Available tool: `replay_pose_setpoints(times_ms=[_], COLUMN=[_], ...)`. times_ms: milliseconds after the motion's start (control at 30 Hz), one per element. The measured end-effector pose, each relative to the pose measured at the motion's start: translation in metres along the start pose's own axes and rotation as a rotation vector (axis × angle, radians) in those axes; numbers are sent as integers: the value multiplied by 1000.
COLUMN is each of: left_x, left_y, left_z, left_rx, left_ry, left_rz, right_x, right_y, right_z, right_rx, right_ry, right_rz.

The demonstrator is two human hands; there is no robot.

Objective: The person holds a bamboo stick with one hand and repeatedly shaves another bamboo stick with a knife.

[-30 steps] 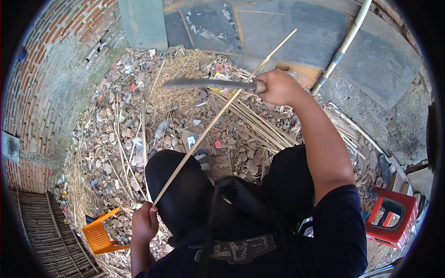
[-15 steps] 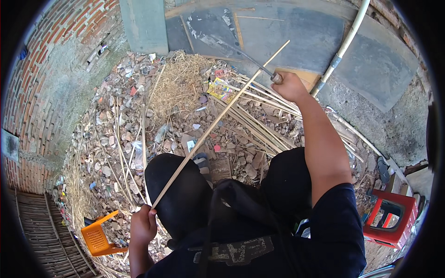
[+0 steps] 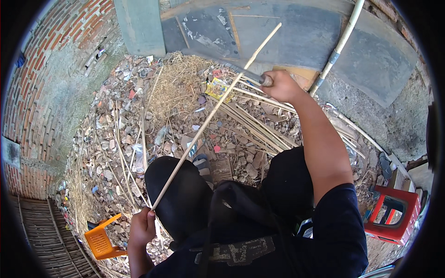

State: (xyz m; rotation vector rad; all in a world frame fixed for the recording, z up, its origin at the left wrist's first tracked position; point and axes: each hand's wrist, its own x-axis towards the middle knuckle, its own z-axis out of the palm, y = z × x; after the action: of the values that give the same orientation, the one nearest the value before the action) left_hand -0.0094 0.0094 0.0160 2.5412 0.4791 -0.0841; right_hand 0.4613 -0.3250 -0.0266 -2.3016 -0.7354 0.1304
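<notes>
Containers: an orange plastic basket (image 3: 103,241) lies tipped on the rubble just left of your left hand (image 3: 143,228); what it holds cannot be made out. A red plastic stool (image 3: 392,214) stands well to the right of your right arm, beyond your elbow.

Packages: a yellow printed wrapper (image 3: 217,88), flat and crumpled, lies on the ground just left of your right hand (image 3: 281,86). Small scraps of red, blue and white litter are scattered between your two hands.

Held items: your left grip is pressed together around the lower end of a long pale bamboo strip (image 3: 211,116), which runs slanting up and right past your right hand. Your right grip is closed on the handle of a knife (image 3: 259,78); its blade points up and left, close to the strip, and is mostly hard to see.

Ground: stone and brick rubble (image 3: 120,139), with a patch of dry straw (image 3: 174,88) left of your right hand and a bundle of split bamboo strips (image 3: 259,123) lying below it. Grey slabs (image 3: 296,37) lie beyond your right hand, a pale pole (image 3: 336,51) slanting just right of it. A curved brick wall (image 3: 51,69) stands far left.
</notes>
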Motion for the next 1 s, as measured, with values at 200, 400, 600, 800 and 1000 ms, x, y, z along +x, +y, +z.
replay_pose_setpoints(times_ms=[200, 400, 600, 800, 1000], left_x=[6, -1, 2, 2, 2], left_y=[-7, -4, 0, 12, 19], left_z=[3, -1, -10, -1, 14], left_rx=[77, -53, -146, -91, 140], left_ry=[25, -1, -45, 59, 226], left_rz=[49, 5, -58, -58, -23], right_x=[5, 0, 2, -9, -15], right_y=[24, -7, 6, -48, -81], right_z=[-3, -6, 6, 15, 34], right_rx=[59, -58, -144, -191, -310], right_ry=[83, 12, 82, -26, -216], right_rz=[142, -14, 2, -134, -272])
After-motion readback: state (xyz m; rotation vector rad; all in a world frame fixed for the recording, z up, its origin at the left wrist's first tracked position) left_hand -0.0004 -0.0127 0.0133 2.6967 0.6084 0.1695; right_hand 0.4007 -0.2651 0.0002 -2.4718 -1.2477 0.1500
